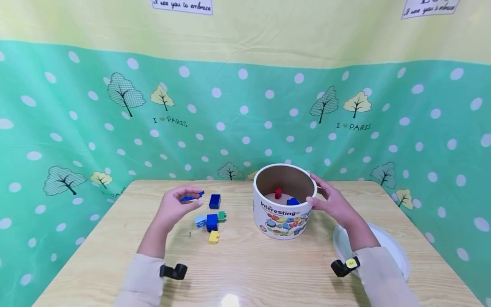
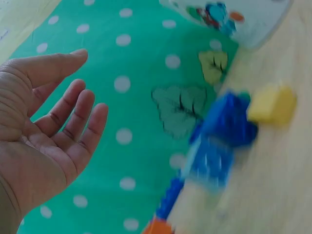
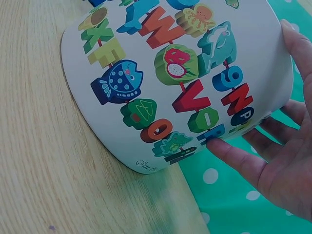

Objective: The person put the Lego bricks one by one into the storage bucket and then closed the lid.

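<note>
As the right hand [image 1: 334, 205] clamps the round white printed tub [image 1: 281, 219] at one o'clock on the wood-grain table [image 1: 245, 273], thumb and fingers around its wall, the left hand [image 1: 172, 209] hovers at eleven, thumb and fingertips apart, near a long studded blue plastic strip [image 2: 170, 197]; a red piece [image 1: 278, 193] and a blue piece [image 1: 293, 201] lie inside!

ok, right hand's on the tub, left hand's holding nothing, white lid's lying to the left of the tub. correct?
Lid's wrong: the head view shows the white lid to the right of the tub. Right hand on the tub and left hand holding nothing both stand.
</note>
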`<state>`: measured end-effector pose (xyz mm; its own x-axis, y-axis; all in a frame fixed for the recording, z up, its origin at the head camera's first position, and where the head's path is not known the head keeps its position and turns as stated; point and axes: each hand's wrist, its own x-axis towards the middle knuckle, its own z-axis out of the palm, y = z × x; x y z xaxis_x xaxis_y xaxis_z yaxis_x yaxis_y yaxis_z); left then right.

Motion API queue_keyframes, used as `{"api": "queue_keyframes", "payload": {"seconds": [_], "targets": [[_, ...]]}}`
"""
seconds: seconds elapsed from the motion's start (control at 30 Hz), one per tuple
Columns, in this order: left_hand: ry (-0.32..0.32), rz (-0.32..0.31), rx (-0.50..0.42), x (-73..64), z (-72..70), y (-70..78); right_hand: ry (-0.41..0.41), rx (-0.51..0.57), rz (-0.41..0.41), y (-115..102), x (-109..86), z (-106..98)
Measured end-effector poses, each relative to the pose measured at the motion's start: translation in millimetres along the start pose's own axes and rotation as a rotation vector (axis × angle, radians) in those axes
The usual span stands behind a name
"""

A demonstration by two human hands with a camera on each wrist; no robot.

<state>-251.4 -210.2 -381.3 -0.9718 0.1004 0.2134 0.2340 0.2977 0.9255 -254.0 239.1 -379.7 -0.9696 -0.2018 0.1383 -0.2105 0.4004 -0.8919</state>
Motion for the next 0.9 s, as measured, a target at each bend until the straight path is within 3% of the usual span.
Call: {"api": "queue_keyframes", "payload": {"seconds": [0.17, 0.33, 0.53, 0.7, 0.9], "targets": [[0.051, -0.039, 0.041, -15.5, -24.8, -16.1, -0.003, -0.003, -0.003, 1.3, -0.3, 3.0], [0.095, -0.046, 0.039, -21.3, -40.8, -28.6, -0.003, -0.01, -0.002, 1.1, -1.0, 1.6], [0.131, -0.073, 0.081, -21.2, -50.8, -43.1, -0.009, -0.016, -0.005, 0.2, 0.3, -2.0], [0.176, -0.179, 0.126, -21.5, -59.1, -61.2, -0.016, -0.011, 0.001, 0.3, 2.9, -2.2], [0.135, -0.244, 0.173, -21.3, -65.0, -73.8, -0.019, 0.011, -0.006, 0.2, 1.1, -0.1]]}}
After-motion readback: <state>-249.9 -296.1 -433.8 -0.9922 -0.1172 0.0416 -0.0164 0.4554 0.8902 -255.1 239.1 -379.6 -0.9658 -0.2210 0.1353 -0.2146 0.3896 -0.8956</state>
